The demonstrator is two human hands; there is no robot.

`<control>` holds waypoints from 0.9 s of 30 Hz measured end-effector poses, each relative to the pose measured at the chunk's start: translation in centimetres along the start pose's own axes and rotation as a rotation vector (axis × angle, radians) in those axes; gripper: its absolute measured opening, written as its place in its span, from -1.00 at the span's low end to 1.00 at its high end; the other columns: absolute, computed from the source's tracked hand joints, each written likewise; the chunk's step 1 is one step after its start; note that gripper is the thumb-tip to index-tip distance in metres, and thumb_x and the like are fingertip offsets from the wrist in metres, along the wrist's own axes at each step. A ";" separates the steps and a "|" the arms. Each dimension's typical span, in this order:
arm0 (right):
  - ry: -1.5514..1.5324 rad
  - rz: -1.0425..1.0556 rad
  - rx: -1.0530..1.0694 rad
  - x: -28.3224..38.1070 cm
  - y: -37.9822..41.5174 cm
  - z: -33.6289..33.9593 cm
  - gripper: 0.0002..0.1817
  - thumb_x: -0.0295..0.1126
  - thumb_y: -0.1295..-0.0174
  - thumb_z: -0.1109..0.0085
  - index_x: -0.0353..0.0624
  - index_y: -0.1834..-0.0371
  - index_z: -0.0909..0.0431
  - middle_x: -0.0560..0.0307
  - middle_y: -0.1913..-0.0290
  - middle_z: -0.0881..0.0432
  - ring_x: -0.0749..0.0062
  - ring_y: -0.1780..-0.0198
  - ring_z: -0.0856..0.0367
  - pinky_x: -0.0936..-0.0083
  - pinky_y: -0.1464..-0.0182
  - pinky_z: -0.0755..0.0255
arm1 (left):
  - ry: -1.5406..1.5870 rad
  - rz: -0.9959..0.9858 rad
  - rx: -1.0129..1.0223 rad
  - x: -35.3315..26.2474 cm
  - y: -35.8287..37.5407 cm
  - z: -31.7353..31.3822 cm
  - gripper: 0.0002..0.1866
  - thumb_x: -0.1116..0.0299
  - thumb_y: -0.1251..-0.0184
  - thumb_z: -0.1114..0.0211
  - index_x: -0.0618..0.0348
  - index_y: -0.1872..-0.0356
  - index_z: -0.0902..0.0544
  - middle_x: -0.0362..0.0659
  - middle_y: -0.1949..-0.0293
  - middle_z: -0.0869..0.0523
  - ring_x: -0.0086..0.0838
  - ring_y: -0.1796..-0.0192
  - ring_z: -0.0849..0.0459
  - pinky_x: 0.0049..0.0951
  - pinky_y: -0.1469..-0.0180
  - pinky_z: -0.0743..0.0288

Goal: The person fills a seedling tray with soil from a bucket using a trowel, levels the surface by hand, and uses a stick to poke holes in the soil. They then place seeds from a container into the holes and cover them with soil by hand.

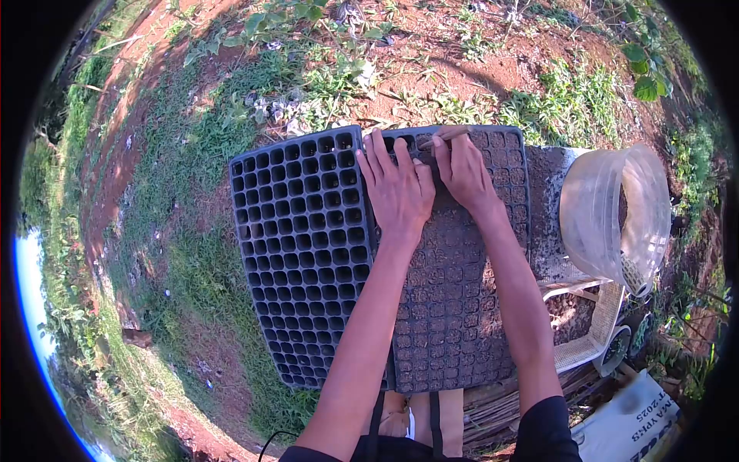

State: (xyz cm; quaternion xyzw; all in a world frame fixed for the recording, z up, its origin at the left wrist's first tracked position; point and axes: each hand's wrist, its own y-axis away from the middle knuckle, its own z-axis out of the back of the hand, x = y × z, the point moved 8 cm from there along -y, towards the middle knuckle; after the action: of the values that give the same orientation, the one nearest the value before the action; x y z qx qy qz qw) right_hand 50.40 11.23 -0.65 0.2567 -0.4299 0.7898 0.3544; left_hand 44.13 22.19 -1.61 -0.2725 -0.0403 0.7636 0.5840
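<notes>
Two black seedling trays lie side by side. The left seedling tray [300, 254] shows mostly bare cells, with a little dark matter in some near its top right. Brown soil fills most cells of the right seedling tray [454, 323]. My left hand [402, 189] rests with fingers stretched out over the top left of the soil-filled tray, beside the seam between the trays. Near the top edge of that tray, my right hand [468, 171] is closed in a pinch around a short brown stick [446, 138]. A few cells between the hands look dark and lower in soil.
On the right, a translucent plastic tub [593, 208] lies on its side on a soil-strewn surface [548, 192]. Below it sits a white crate [573, 354] with soil inside. A printed white sack [631, 420] lies lower right, near bundled sticks [500, 412]. Grass and red earth surround the trays.
</notes>
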 end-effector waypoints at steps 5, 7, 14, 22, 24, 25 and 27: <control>0.037 -0.016 0.007 0.2 -0.1 0.0 -0.90 -0.50 -0.48 -0.12 -0.30 0.07 -0.46 -0.20 0.21 -0.63 -0.23 0.13 -0.60 0.06 0.04 -0.45 | 0.005 -0.003 0.004 0.0 0.0 0.0 -0.61 0.29 -0.45 -0.08 0.28 -0.19 -0.42 0.28 -0.43 -0.31 0.16 -0.56 -0.23 0.21 -0.62 0.02; -0.034 -0.045 -0.056 -0.1 0.2 0.6 -0.91 -0.52 -0.47 -0.13 -0.29 0.06 -0.47 -0.16 0.20 -0.64 -0.18 0.14 -0.61 0.08 0.04 -0.46 | 0.007 -0.006 0.003 0.0 0.0 0.0 -0.61 0.29 -0.45 -0.08 0.28 -0.19 -0.42 0.28 -0.43 -0.31 0.16 -0.56 -0.23 0.20 -0.62 0.02; 0.206 0.009 -0.123 4.9 5.9 5.9 -0.72 -0.58 -0.24 -0.36 -0.14 -0.02 -0.66 0.13 0.11 -0.70 0.15 0.12 -0.61 0.24 -0.01 -0.45 | 0.003 0.006 -0.014 -0.1 -0.1 0.0 -0.63 0.30 -0.45 -0.06 0.28 -0.17 -0.44 0.27 -0.42 -0.34 0.14 -0.56 -0.24 0.19 -0.62 0.02; 0.434 -0.087 0.281 7.6 14.2 6.5 -0.48 -0.55 -0.08 -0.34 0.03 -0.18 -0.72 0.28 -0.02 -0.68 0.28 -0.06 -0.56 0.26 -0.15 -0.44 | -0.004 -0.016 -0.002 -0.1 -0.2 0.2 -0.66 0.28 -0.50 -0.01 0.25 -0.16 -0.44 0.25 -0.43 -0.35 0.12 -0.55 -0.26 0.20 -0.62 0.03; 0.429 -0.183 0.254 8.6 15.1 7.9 -0.46 -0.57 -0.08 -0.34 0.04 -0.20 -0.70 0.27 -0.03 -0.68 0.27 -0.06 -0.56 0.25 -0.15 -0.44 | -0.009 -0.020 0.006 0.0 -0.4 0.1 -0.65 0.26 -0.52 0.00 0.22 -0.18 -0.44 0.22 -0.43 -0.36 0.08 -0.55 -0.28 0.19 -0.61 0.02; 0.403 -0.241 0.221 9.0 15.7 8.9 -0.44 -0.59 -0.09 -0.33 0.05 -0.23 -0.69 0.26 -0.03 -0.67 0.25 -0.06 -0.56 0.23 -0.15 -0.43 | -0.018 -0.024 0.015 0.2 -0.2 0.0 -0.65 0.25 -0.52 0.00 0.21 -0.18 -0.44 0.22 -0.43 -0.36 0.07 -0.54 -0.28 0.19 -0.61 0.02; 0.466 -0.280 0.138 9.4 17.7 11.3 -0.53 -0.61 -0.15 -0.34 -0.03 -0.17 -0.69 0.21 0.04 -0.67 0.27 -0.03 -0.57 0.25 -0.10 -0.43 | -0.039 -0.048 0.000 0.4 -0.1 -0.3 -0.65 0.24 -0.53 0.00 0.19 -0.20 -0.44 0.21 -0.44 -0.36 0.06 -0.54 -0.29 0.18 -0.61 0.02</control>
State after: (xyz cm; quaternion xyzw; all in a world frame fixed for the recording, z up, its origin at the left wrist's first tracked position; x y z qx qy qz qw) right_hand 31.91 -1.97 2.86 0.1488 -0.2423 0.7983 0.5309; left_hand 44.32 22.49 -1.91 -0.2566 -0.0584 0.7547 0.6010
